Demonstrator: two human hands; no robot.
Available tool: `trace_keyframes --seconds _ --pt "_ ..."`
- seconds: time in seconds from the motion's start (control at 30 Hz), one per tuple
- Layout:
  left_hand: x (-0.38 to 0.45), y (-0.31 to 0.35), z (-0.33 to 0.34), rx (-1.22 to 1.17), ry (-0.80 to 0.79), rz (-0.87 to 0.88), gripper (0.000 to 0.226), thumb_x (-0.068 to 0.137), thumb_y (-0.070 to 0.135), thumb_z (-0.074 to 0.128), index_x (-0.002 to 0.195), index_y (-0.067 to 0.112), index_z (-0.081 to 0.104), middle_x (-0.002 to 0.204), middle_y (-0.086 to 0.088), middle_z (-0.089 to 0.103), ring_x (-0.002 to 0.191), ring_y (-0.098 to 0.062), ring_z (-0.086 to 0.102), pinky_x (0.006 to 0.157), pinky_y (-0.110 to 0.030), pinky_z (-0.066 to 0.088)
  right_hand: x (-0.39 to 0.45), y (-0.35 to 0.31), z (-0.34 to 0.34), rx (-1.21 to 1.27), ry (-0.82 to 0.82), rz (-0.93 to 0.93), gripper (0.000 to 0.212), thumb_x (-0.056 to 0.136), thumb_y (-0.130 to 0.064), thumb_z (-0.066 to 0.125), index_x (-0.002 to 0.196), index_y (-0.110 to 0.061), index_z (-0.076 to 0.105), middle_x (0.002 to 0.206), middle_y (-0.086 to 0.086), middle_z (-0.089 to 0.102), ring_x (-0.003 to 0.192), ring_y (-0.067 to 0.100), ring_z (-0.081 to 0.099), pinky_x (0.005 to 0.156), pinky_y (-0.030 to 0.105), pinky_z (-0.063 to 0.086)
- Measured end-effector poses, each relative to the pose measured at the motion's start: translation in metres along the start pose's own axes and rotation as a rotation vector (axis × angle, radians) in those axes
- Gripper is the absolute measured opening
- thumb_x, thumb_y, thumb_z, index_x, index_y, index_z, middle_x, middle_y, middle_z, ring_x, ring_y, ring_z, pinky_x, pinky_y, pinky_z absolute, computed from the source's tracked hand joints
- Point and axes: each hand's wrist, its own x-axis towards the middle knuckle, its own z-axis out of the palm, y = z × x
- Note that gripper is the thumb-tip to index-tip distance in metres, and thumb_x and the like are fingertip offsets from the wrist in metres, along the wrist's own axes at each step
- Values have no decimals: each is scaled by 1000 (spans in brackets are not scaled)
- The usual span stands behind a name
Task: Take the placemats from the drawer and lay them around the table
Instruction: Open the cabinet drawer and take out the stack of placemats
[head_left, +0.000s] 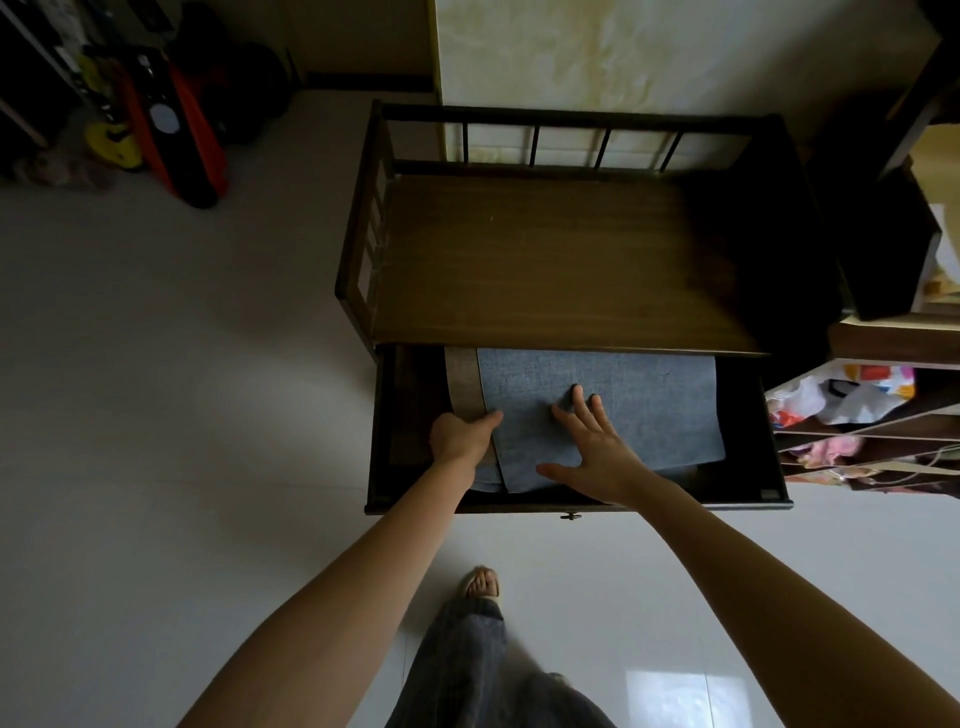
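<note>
Both my hands were down in the open drawer (748, 488) under the wooden stand (545, 260). My left hand (460, 436) gripped the left edge of the blue-grey placemats (639, 410), thumb on top, fingers tucked beneath. My right hand (597, 441) lay flat, fingers spread, pressing the top mat. The stack sat skewed inside the drawer, a beige mat (462, 384) peeking out left.

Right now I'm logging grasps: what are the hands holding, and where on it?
The left hand grips the blue placemats at their left edge. The right hand lies flat on top, holding nothing.
</note>
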Motion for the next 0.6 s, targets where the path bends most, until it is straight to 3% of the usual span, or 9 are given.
trace_keyframes --seconds 0.17,0.33,0.43,0.5,0.6 --pt "5 7 -5 -29 -48 -56 79 77 31 79 139 2 40 142 -14 46 130 -32 44 101 -40 41 1 1 2 -7 -20 -19 100 79 -60 61 153 -25 3 157 3 -26 143 27 -25 119 47 6" --pt "6 14 -8 79 -82 -3 59 84 35 73 129 3 52 133 -13 55 121 -32 52 90 -35 44 -8 6 -4 -82 -71 -84 112 70 -69 64 152 -32 -3 155 -1 -31 141 25 -30 118 48 2" --pt "-2 24 -11 63 -115 -37 58 85 36 72 129 5 51 129 -12 56 118 -33 54 95 -38 47 -25 8 -6 -241 30 -172 111 71 -75 57 151 -34 -8 155 -4 -26 143 19 -25 119 39 -7" --pt "-11 34 -16 -12 -180 -100 52 85 32 72 125 6 53 119 -11 60 107 -32 58 92 -39 51 -38 6 -7 -271 192 -224 110 70 -75 57 152 -32 -3 159 -5 -10 147 17 -12 120 36 -5" --pt "-32 44 -22 -97 -259 -175 26 87 26 70 105 12 56 91 -9 60 81 -26 60 71 -32 53 -52 3 -25 -327 475 -271 100 65 -63 72 147 -24 29 149 -1 41 138 17 38 118 38 19"
